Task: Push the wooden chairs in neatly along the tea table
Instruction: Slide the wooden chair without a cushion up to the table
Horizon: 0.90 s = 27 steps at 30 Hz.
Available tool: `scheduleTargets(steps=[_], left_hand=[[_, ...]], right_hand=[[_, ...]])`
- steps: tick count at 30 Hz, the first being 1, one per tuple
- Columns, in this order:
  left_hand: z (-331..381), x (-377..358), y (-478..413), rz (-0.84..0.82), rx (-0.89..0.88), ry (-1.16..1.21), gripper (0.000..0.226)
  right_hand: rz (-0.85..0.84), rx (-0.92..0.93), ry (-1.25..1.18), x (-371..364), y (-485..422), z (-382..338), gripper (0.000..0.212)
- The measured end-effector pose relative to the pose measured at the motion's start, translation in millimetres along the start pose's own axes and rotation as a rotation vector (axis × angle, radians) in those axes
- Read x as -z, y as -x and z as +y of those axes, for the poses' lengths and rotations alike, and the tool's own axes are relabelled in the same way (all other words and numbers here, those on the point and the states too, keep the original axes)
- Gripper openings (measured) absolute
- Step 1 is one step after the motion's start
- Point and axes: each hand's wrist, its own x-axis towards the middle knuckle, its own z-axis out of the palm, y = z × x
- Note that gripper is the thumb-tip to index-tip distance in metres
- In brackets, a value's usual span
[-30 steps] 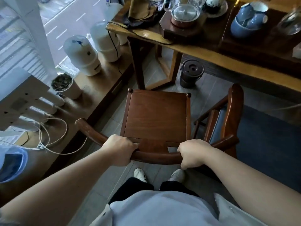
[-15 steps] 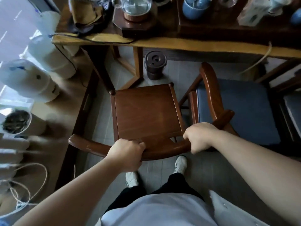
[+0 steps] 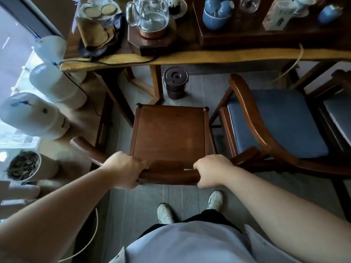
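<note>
A wooden chair with a bare brown seat [image 3: 170, 130] stands in front of me, its seat front a short way from the tea table's edge [image 3: 218, 56]. My left hand [image 3: 126, 168] and my right hand [image 3: 210, 170] both grip its curved back rail. Right beside it stands a second wooden chair with a blue cushion [image 3: 277, 122], its armrest almost touching the first chair. A third chair's edge [image 3: 338, 114] shows at far right.
A dark lidded bucket [image 3: 175, 83] sits on the floor under the table, ahead of the seat. White tanks [image 3: 36, 115] and a pot [image 3: 23, 166] line a low ledge on the left. A glass kettle [image 3: 150, 16] and blue cups [image 3: 216, 14] crowd the tabletop.
The chair has moved forward towards the table and now stands squarer to it. My view has shifted right and closer; both hands stay on the back rail.
</note>
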Motion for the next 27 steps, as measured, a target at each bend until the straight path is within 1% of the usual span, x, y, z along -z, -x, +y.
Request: scheduleTargets(steps=[4, 7, 9, 11, 13, 16, 21, 27], left_hand=[[-19.2, 4.3, 3.1, -0.028, 0.108, 0.011, 0.029], [-10.7, 8.1, -0.1, -0.086, 0.170, -0.009, 0.022], [0.2, 8.2, -3.8, -0.092, 0.185, 0.007, 0.016], [17.3, 9.5, -8.6, -0.084, 0.190, 0.025, 0.017], [36.6, 12.6, -17.3, -0.067, 0.178, 0.043, 0.017], [53.9, 21.7, -32.2, -0.049, 0.177, 0.084, 0.011], [55.4, 25.7, -44.2, -0.043, 0.153, 0.096, 0.016], [56.0, 23.1, -43.0, -0.026, 0.143, 0.080, 0.016]], right_hand=[[0.182, 0.064, 0.018, -9.7, -0.1, -11.0, 0.022], [0.220, 0.099, 0.055, -12.6, -0.1, -4.5, 0.025], [0.215, 0.130, 0.086, -14.8, 3.1, 7.1, 0.026], [0.194, 0.134, 0.112, -14.9, 10.9, 24.6, 0.024], [0.178, 0.108, 0.140, -12.0, 18.2, 45.2, 0.023], [0.155, 0.054, 0.196, -3.0, 21.2, 67.0, 0.027], [0.145, -0.007, 0.191, 5.7, 19.9, 73.6, 0.027], [0.070, -0.062, 0.125, 7.9, 19.8, 62.7, 0.016]])
